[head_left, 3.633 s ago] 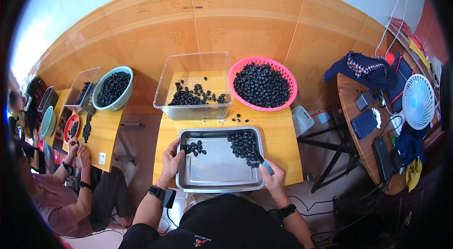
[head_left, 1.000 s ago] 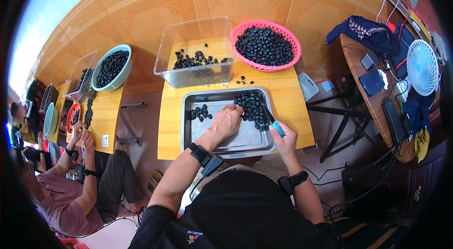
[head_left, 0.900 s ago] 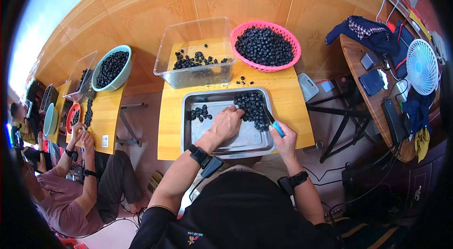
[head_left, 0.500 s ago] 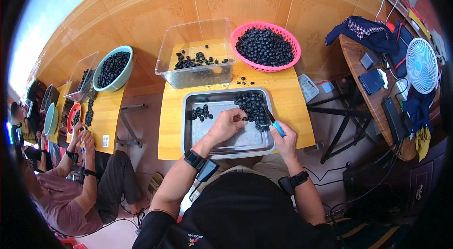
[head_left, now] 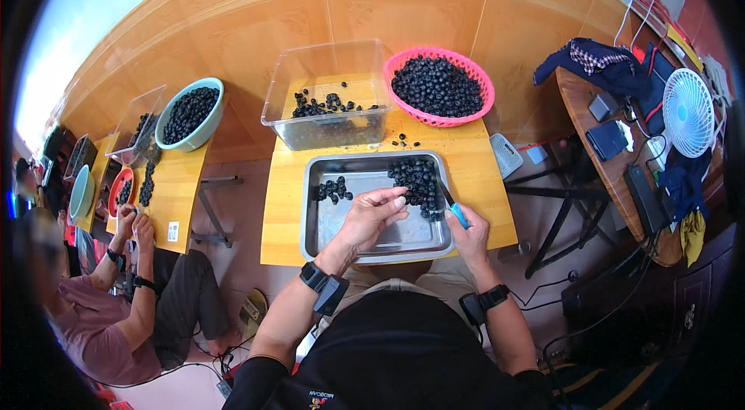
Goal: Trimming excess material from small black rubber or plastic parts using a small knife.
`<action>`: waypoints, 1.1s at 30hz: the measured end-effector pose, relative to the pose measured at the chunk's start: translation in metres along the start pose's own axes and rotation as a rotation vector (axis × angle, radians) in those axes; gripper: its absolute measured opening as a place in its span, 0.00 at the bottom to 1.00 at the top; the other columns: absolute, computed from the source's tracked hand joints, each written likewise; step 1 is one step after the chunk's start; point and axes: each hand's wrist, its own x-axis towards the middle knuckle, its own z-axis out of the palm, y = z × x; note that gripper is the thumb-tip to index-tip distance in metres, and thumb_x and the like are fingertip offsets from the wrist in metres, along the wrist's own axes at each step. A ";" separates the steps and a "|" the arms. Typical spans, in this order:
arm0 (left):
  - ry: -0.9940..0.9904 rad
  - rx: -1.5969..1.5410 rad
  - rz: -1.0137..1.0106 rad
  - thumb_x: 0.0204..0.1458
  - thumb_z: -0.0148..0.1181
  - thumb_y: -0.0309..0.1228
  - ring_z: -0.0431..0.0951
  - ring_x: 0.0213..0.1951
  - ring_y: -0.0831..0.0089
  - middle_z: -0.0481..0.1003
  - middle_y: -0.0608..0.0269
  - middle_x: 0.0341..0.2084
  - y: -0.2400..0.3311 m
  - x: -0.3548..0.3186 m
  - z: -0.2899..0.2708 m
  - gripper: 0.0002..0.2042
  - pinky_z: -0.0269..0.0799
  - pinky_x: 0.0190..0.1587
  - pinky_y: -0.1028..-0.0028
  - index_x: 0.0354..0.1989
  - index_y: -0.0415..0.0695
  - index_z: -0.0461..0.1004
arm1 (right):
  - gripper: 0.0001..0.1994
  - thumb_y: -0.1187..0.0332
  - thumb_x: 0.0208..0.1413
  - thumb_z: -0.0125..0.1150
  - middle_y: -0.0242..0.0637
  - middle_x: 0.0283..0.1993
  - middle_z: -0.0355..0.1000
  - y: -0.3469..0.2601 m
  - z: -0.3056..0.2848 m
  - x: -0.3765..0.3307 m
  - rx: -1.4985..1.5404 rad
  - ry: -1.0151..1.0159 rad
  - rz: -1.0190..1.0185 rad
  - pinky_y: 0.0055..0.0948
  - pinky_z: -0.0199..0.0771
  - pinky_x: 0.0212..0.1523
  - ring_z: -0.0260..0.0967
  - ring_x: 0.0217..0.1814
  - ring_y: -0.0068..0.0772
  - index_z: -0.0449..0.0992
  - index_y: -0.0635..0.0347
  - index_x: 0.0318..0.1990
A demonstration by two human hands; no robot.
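Observation:
A shallow metal tray (head_left: 365,245) sits before me on the wooden table. Small dark round pieces, like berries or nuts, form a larger pile (head_left: 415,181) at its right and a smaller group (head_left: 334,189) at its left. My left hand (head_left: 371,216) hovers over the tray beside the larger pile, thumb and fingers pinched together; what is between the fingertips, if anything, is too small to make out. In my right hand (head_left: 470,234), at the tray's right edge, is a knife (head_left: 458,213) with a blue handle, its dark narrow blade slanting up and left.
Behind the tray stand a clear plastic bin (head_left: 330,130) holding some dark pieces and a heaped pink basket (head_left: 439,121). Crumbs and bits (head_left: 402,138) lie between. A co-worker (head_left: 109,317) sits at the left near a green bowl (head_left: 188,142). At right, a fan (head_left: 688,111) stands on a brown table.
My left hand has lifted slightly off the pile and turned, its fingers straighter; the dark piece seen at its fingertips no longer shows. My right hand keeps the knife in nearly the same place.

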 end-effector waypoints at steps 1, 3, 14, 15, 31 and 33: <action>0.000 -0.001 0.003 0.63 0.63 0.23 0.83 0.43 0.75 0.82 0.64 0.41 0.000 -0.002 -0.001 0.12 0.84 0.51 0.73 0.54 0.39 0.80 | 0.15 0.66 0.57 0.71 0.38 0.30 0.78 0.003 0.001 0.000 0.045 0.020 0.026 0.29 0.74 0.34 0.73 0.30 0.24 0.82 0.70 0.45; -0.035 -0.103 -0.004 0.64 0.62 0.22 0.82 0.45 0.74 0.81 0.64 0.42 0.001 -0.005 -0.002 0.13 0.84 0.52 0.72 0.56 0.40 0.79 | 0.15 0.66 0.57 0.71 0.35 0.29 0.78 0.008 0.002 -0.001 0.090 0.040 0.051 0.28 0.74 0.34 0.72 0.30 0.21 0.82 0.70 0.45; -0.079 -0.199 0.094 0.63 0.63 0.22 0.83 0.44 0.72 0.81 0.62 0.41 -0.001 -0.019 -0.002 0.08 0.85 0.52 0.70 0.49 0.42 0.80 | 0.18 0.62 0.62 0.70 0.34 0.29 0.77 -0.039 -0.010 -0.004 0.131 0.007 -0.009 0.27 0.72 0.34 0.70 0.31 0.20 0.82 0.71 0.48; -0.068 -0.206 0.083 0.62 0.63 0.22 0.84 0.44 0.71 0.81 0.62 0.41 -0.002 -0.021 -0.001 0.08 0.85 0.51 0.70 0.49 0.42 0.80 | 0.18 0.62 0.62 0.70 0.34 0.29 0.77 -0.050 -0.010 -0.005 0.132 0.006 -0.010 0.27 0.72 0.34 0.70 0.31 0.20 0.82 0.71 0.48; -0.151 -0.256 0.078 0.63 0.63 0.24 0.84 0.43 0.73 0.81 0.61 0.42 -0.013 -0.032 0.008 0.05 0.86 0.48 0.73 0.45 0.41 0.77 | 0.18 0.60 0.63 0.69 0.48 0.34 0.81 -0.099 -0.012 -0.012 0.051 -0.318 -0.218 0.32 0.76 0.33 0.80 0.31 0.37 0.82 0.69 0.49; -0.172 -0.235 0.098 0.62 0.64 0.23 0.84 0.42 0.73 0.81 0.60 0.42 -0.015 -0.032 0.006 0.05 0.86 0.48 0.73 0.44 0.41 0.76 | 0.18 0.60 0.63 0.69 0.47 0.33 0.80 -0.102 -0.014 -0.012 0.040 -0.325 -0.240 0.32 0.75 0.32 0.79 0.30 0.38 0.82 0.69 0.48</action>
